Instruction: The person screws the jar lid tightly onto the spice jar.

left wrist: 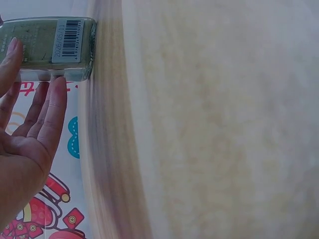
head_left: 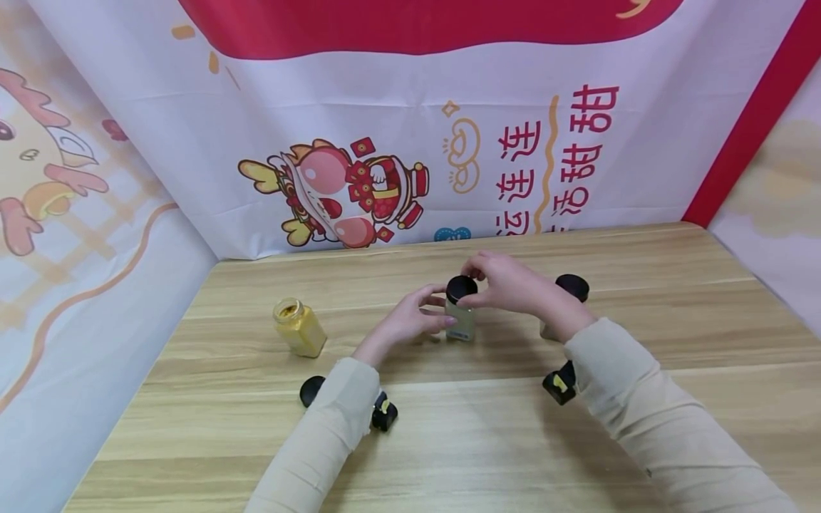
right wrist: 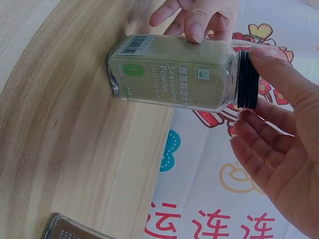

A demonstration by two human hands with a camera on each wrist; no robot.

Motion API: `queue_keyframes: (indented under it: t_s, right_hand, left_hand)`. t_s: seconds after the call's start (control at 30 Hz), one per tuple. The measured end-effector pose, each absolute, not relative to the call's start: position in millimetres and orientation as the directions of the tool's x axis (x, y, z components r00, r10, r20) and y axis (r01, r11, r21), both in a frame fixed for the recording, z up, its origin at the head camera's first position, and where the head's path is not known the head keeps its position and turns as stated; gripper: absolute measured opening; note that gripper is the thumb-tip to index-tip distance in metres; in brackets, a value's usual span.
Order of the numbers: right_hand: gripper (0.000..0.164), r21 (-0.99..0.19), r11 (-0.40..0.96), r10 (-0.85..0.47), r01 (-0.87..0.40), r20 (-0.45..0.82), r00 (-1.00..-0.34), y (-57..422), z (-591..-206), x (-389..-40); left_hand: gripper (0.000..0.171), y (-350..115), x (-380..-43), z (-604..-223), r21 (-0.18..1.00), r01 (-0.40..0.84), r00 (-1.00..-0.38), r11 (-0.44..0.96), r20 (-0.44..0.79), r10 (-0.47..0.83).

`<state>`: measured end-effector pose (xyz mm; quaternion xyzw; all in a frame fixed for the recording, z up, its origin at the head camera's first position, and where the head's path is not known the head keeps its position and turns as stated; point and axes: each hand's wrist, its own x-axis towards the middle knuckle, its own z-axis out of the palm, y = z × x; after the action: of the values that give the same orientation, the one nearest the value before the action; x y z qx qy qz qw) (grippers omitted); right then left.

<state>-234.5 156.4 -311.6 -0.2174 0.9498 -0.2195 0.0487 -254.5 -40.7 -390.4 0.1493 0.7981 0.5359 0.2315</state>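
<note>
1. Head view: wood-grain worktop (head_left: 462,456), printed backdrop (head_left: 398,82).
2. Three jars: yellow jar (head_left: 303,333), brown jar (head_left: 573,286) and, between them, Seasoning Powder jar (head_left: 462,329).
3. Left hand (head_left: 415,317) pinches its body; right hand (head_left: 509,285), its black lid (head_left: 462,288).

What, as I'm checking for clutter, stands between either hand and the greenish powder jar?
Nothing visible does. The right hand pinches the black lid, and the left hand holds the greenish powder jar itself. The open yellow jar stands off to the left, another black-lidded jar to the right.

Greenish glass seasoning jar (right wrist: 172,74), upright, black lid (right wrist: 248,79) on, between hands (head_left: 413,317) (head_left: 509,283).
</note>
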Motion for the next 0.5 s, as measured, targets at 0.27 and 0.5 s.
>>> queue_keyframes:
  t_s: [0.27,0.5]
  right_hand:
    - [0.055,-0.471,0.786,-0.456,-0.400,-0.005,-0.890,158.0,-311.2,-234.3]
    - [0.049,-0.494,0.709,-0.577,-0.503,0.003,-0.817,163.7,-311.2,-233.5]
  left_hand:
    - [0.061,-40.3,-254.5,-390.7,0.928,-0.005,-0.849,0.373,-0.201,0.488]
    - [0.061,-39.8,-254.8,-392.2,0.929,-0.010,-0.851,0.369,-0.201,0.484]
